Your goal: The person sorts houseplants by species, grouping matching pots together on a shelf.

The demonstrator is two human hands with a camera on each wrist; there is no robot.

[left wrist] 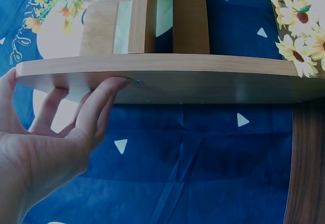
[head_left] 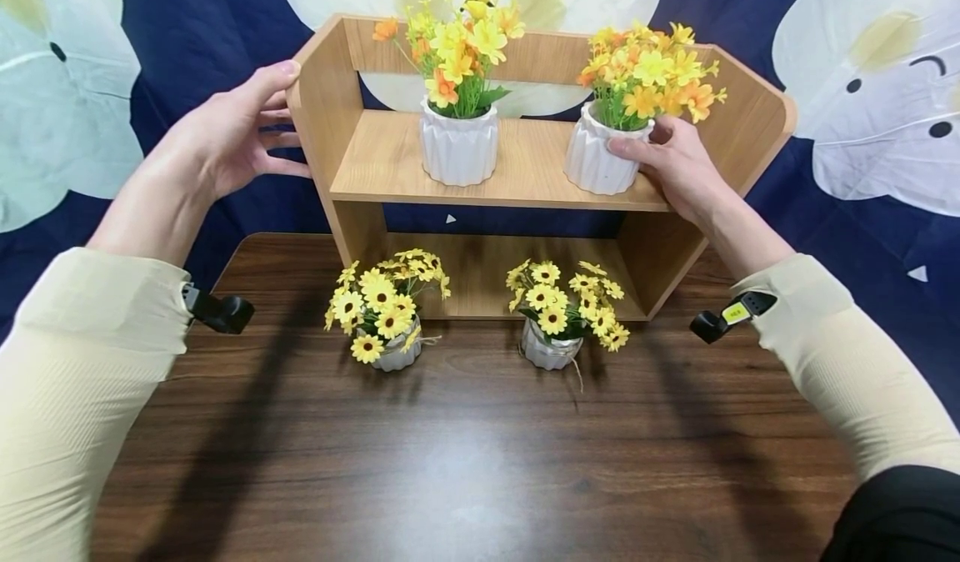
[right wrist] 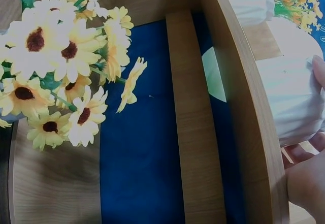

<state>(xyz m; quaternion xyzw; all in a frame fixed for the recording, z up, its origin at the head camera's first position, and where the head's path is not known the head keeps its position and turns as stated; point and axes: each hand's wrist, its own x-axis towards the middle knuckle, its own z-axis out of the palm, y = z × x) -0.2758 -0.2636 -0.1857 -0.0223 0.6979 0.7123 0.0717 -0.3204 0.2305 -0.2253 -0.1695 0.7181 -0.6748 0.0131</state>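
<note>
The step in hand looks like placing or squaring up the right pot point(head_left: 591, 155) on the rack's upper board point(head_left: 532, 153). The pot stands on the right half of that board, near its front edge, with yellow and orange flowers point(head_left: 654, 78) in it; whether its whole base rests on the wood, I cannot tell.

The right hand point(head_left: 681, 160) pinches this pot — thumb across the front, fingers round the side and behind, their tips out of sight in the head view. The left hand point(head_left: 228, 132) is at the rack's left panel point(head_left: 324, 112), fingers spread apart against the outer face, thumb at the front edge, seemingly to brace it.

The left pot point(head_left: 459, 149), of the same white kind, stands upright on the left half of the upper board, touched by neither hand. Below, two small pots of daisies, the left one point(head_left: 396, 353) and the right one point(head_left: 551, 347), stand on the table point(head_left: 465, 462) just in front of the lower board point(head_left: 480, 283).

As I judge it, the next move calls for the base to sit flat and clear of the edge, then a gentle loosening of the thumb — without brushing the blooms — while the left hand steadies the rack.
</note>
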